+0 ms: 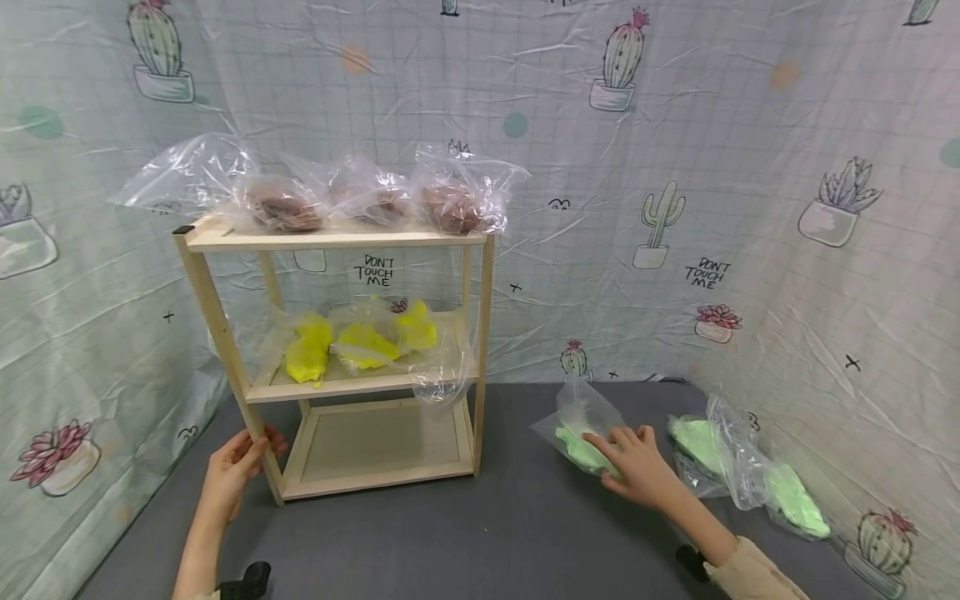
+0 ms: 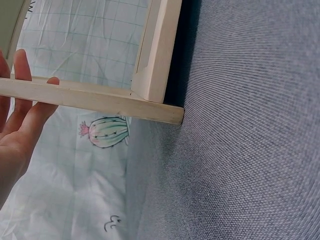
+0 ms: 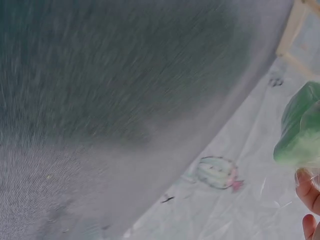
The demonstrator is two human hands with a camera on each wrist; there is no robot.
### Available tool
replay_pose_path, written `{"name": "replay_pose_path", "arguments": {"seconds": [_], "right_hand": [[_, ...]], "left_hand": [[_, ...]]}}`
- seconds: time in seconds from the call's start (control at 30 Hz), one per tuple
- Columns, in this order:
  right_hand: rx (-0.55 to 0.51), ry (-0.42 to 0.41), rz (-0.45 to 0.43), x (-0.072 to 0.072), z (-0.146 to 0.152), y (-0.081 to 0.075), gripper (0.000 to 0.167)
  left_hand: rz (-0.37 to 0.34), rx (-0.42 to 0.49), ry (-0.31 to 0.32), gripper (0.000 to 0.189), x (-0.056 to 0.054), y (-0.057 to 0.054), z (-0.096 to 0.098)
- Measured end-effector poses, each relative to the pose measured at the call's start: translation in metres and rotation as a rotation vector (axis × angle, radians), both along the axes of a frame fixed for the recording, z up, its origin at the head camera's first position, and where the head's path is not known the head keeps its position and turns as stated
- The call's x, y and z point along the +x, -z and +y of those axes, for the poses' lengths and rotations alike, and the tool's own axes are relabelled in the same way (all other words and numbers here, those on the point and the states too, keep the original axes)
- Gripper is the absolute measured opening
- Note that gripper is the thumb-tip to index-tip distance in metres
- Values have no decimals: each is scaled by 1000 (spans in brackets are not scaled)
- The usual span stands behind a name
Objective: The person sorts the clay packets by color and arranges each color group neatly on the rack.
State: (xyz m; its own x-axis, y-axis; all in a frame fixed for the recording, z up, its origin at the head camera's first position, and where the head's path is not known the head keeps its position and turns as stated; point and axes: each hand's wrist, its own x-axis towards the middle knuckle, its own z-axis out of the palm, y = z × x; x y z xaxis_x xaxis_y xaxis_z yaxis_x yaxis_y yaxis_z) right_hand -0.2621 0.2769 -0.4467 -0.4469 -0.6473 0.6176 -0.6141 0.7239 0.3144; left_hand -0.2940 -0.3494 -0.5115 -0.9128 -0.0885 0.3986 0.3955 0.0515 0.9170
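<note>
A light wooden shelf rack (image 1: 337, 242) stands on the grey table. My left hand (image 1: 232, 471) grips its front left post low down; in the left wrist view, fingertips show past the post (image 2: 110, 102). Over the table, right of the rack, my right hand (image 1: 637, 475) holds a clear plastic bag (image 1: 581, 446) with something light green inside. In the right wrist view the green-filled bag (image 3: 300, 132) hangs above the tabletop, with only a few fingers (image 3: 306, 187) showing at the edge. What the green stuff is, I cannot tell.
Clear bags with brown contents (image 1: 285, 204) lie along the top shelf. Bags with yellow contents (image 1: 367, 346) fill the middle shelf, one drooping over its front edge. More bags with green contents (image 1: 795, 496) lie at the right by the cactus-print curtain (image 1: 810, 333).
</note>
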Motion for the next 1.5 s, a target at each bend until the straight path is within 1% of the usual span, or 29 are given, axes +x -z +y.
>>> {"name": "replay_pose_path", "arguments": {"seconds": [0.07, 0.13, 0.2, 0.3, 0.4, 0.53, 0.57, 0.6, 0.7, 0.73, 0.77, 0.87, 1.0, 1.07, 1.1, 1.27, 1.33, 1.37, 1.43, 1.5], "right_hand": [[-9, -19, 13, 5, -4, -1, 44], [-12, -27, 20, 9, -8, -3, 50], [-5, -33, 22, 14, -12, -4, 51], [9, -46, 8, 22, -18, -8, 52], [12, -78, -5, 30, -26, -13, 50], [21, -132, 2, 39, -39, -19, 43], [26, -145, 6, 41, -43, -20, 45], [29, -158, 10, 43, -46, -21, 52], [50, -179, 16, 46, -58, -21, 78], [58, -182, 18, 47, -62, -21, 83], [65, -186, 19, 47, -66, -21, 85], [76, -201, 25, 48, -80, -20, 85], [72, -227, 51, 46, -98, -17, 84], [71, -230, 62, 45, -108, -14, 85], [71, -225, 58, 44, -112, -12, 83], [59, -188, 43, 41, -135, -6, 76], [44, -166, 43, 42, -144, -4, 69], [34, -159, 46, 42, -149, -3, 66], [12, -147, 52, 43, -158, -3, 62], [-11, -133, 54, 44, -167, -2, 59]], "left_hand": [[21, 13, 31, 34, 1, 0, -1], [7, -9, 3, 35, 0, 1, 0], [-11, -22, -26, 38, -1, 2, 0], [-52, -45, -75, 43, -3, 4, 0], [-64, -47, -68, 46, -4, 5, -1], [-74, -39, -58, 47, -4, 3, -1], [-76, -38, -56, 47, -4, 3, 0], [-79, -33, -55, 47, -4, 2, 0], [-83, -22, -46, 47, -5, 2, 0], [-85, -20, -45, 47, -5, 2, 1], [-85, -21, -43, 47, -6, 2, 0], [-84, -24, -45, 47, -8, 3, 0], [-96, -26, -75, 46, -10, 3, 2], [-91, -36, -76, 46, -9, 4, 2], [-89, -25, -78, 46, -9, 4, 3], [-60, 12, -36, 43, -8, 5, 2], [-52, 14, -23, 41, -5, 4, 2], [-63, 6, -23, 41, -2, 0, 3], [-50, 4, -13, 38, 0, -1, 2], [-49, 1, -13, 37, 0, 1, 0]]}}
